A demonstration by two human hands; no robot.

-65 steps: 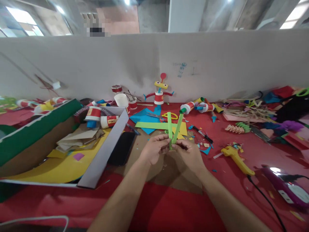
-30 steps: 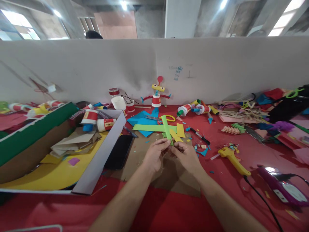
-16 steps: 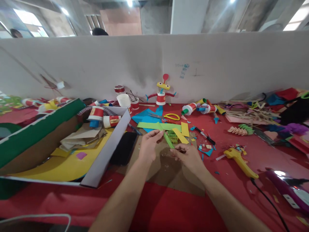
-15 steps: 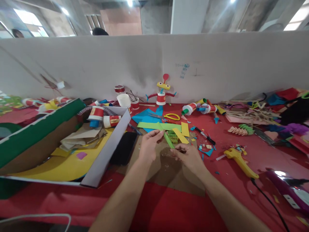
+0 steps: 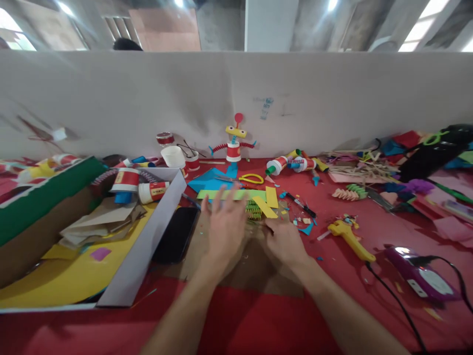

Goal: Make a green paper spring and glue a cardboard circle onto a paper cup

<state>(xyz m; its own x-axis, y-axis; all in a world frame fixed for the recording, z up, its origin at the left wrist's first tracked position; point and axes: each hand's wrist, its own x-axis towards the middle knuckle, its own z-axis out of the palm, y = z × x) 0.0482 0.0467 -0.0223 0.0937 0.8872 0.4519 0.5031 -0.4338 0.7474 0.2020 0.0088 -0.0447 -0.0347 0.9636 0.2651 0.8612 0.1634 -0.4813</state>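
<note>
My left hand [image 5: 223,224] is open, its fingers stretched and slightly blurred, reaching over a long green paper strip [image 5: 238,194]. My right hand [image 5: 284,240] rests on the brown cardboard sheet [image 5: 254,268] with its fingers curled together. What they pinch, if anything, is hidden. Just beyond both hands lies a folded green-and-yellow paper spring [image 5: 253,210], with a yellow strip [image 5: 264,207] beside it.
A black phone [image 5: 175,234] lies left of my hands beside a box's white flap [image 5: 148,236]. Yellow scissors [image 5: 251,178] and blue paper [image 5: 207,180] sit farther back. A yellow glue gun [image 5: 349,234] and a purple device [image 5: 421,278] lie to the right. A paper-cup figure [image 5: 233,144] stands at the wall.
My left hand has let go of the green strip, opened and moved forward. The strip between my hands is no longer visible. My right hand has sunk onto the cardboard.
</note>
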